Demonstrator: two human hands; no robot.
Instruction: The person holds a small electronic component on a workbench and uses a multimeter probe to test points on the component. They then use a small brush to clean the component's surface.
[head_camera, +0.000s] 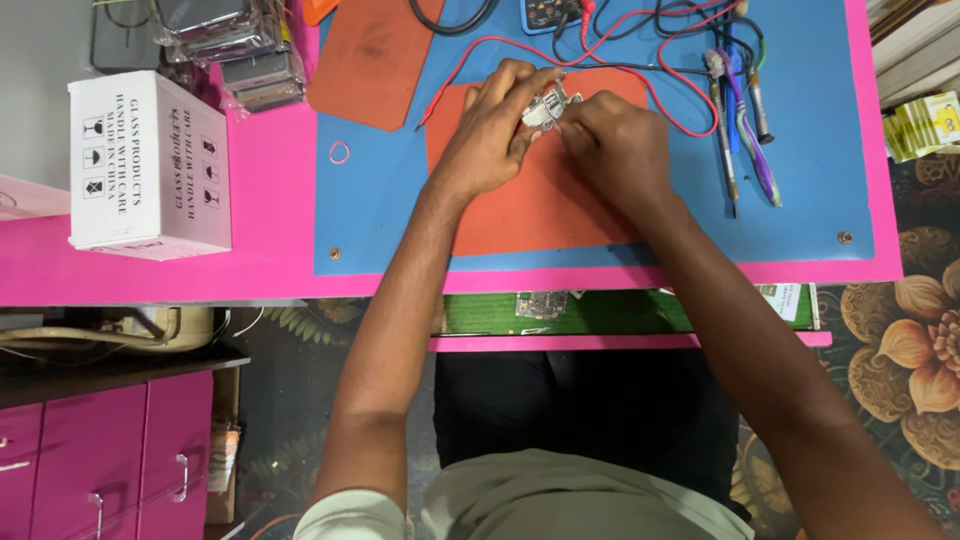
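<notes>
A small silvery metal part (548, 105), like a piece of a circuit board with shields, is held between both hands above an orange mat (530, 205). My left hand (490, 130) grips the part from the left with thumb and fingertips. My right hand (612, 140) pinches it from the right, knuckles up. Most of the part is hidden by the fingers. The orange mat lies on a blue work mat (380, 215) on a pink table (270, 215).
A white cardboard box (150, 165) stands at the table's left. A second orange mat (370, 60) and packaged parts (235, 45) lie at the back left. Red and black test leads (640, 45), a meter (548, 14) and pen-like tools (745, 120) lie at the right. A small ring (340, 152) rests on the blue mat. A lower shelf (620, 312) holds a circuit board (540, 304).
</notes>
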